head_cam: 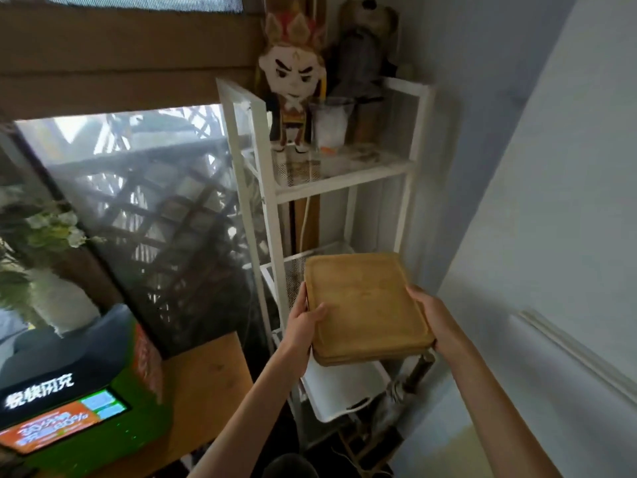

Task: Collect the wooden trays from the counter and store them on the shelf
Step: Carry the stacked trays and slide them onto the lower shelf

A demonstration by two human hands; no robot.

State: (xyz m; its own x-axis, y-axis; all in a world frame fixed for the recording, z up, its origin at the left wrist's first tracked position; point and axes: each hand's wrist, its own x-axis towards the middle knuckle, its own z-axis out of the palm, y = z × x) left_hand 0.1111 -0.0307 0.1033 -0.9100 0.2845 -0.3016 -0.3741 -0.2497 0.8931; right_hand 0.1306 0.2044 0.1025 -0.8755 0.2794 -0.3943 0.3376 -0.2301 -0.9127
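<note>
A stack of light wooden trays (367,305) is held flat in the air in front of a white metal shelf unit (272,208). My left hand (303,322) grips the stack's left edge, thumb on top. My right hand (436,319) holds its right edge. The far end of the trays reaches over the middle mesh shelf (296,274). The stack hides most of that shelf.
The top shelf holds a plush doll (293,94), a clear cup (331,122) and a dark plush toy (365,46). A white bin (341,391) sits on a lower shelf. Left stand a wooden table (206,384), a green machine (79,401) and flowers (51,229). A wall runs on the right.
</note>
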